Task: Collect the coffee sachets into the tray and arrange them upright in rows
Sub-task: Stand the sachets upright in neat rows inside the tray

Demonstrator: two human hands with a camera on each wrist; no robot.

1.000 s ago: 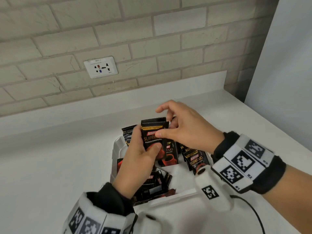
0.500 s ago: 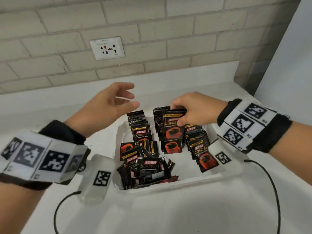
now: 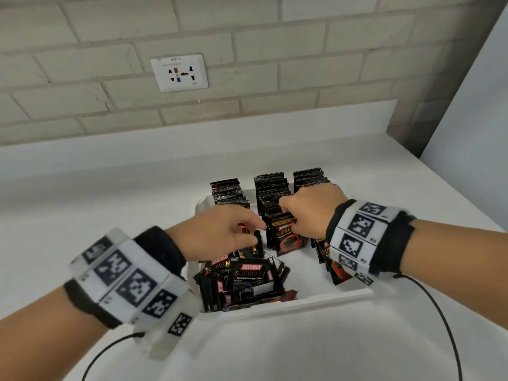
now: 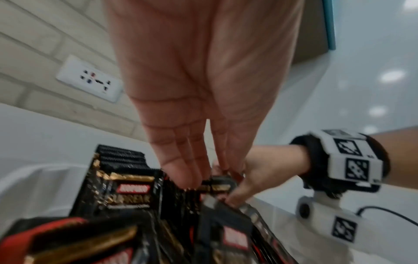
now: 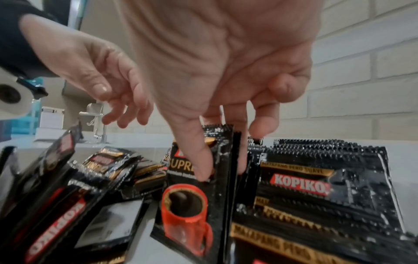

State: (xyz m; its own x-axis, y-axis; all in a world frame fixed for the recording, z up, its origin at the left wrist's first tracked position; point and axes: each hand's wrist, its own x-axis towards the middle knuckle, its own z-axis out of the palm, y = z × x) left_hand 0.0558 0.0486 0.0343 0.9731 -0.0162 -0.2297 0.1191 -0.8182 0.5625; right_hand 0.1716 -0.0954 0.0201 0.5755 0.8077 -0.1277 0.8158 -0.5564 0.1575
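Over the white tray (image 3: 324,296) on the counter (image 3: 82,204), our right hand (image 3: 308,213) pinches the front sachet (image 3: 288,237) of the middle upright row, thumb on its face. Our left hand (image 3: 220,232) hovers just left of it, fingers relaxed and holding nothing. Loose sachets (image 3: 244,281) lie heaped at the tray's near left.

White tabletop (image 3: 110,215) beneath a pale brick wall (image 3: 275,78); a white socket plate (image 3: 179,72) sat on the wall above the rear edge.
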